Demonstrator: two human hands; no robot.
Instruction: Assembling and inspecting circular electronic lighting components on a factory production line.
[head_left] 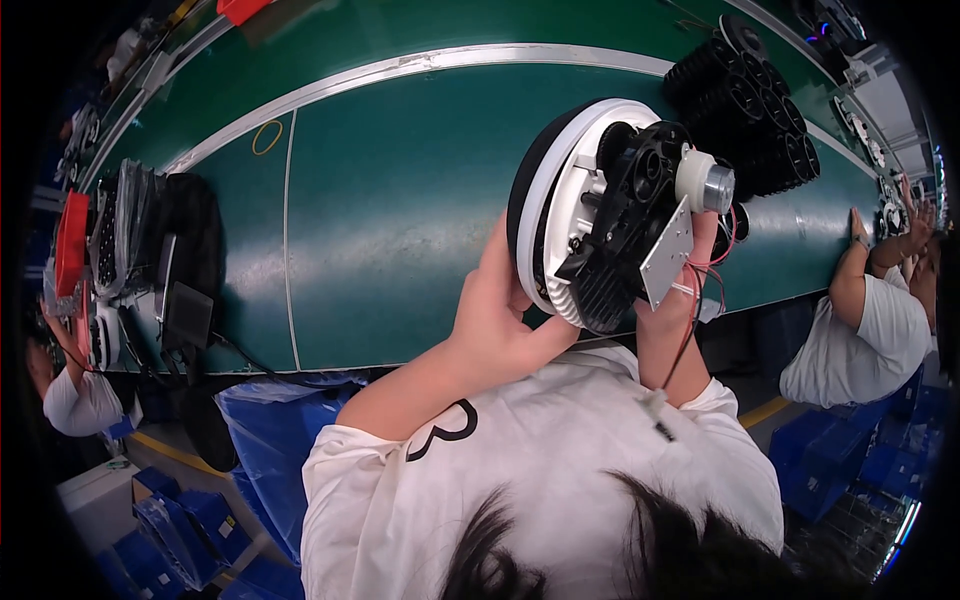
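Observation:
A round motor assembly (600, 215) is raised above the bench, tilted on its edge, with a black and white rim. Its exposed side carries black gear housings, a white and silver motor (708, 184) and a metal plate (667, 254). My left hand (503, 322) grips the lower left rim, thumb underneath and fingers behind. On the other side, my right hand (662, 312) holds the assembly from behind the plate; most of its fingers are hidden. Thin red and black wires (694, 330) hang past my right wrist, ending in a small connector.
Several black ribbed cylinders (740, 105) are clustered at the back right of the green bench (400, 210). A yellow ring (267, 137) lies back left. Bagged dark parts (140, 230) and a red bin (71, 242) stand at left. Other people work at both sides.

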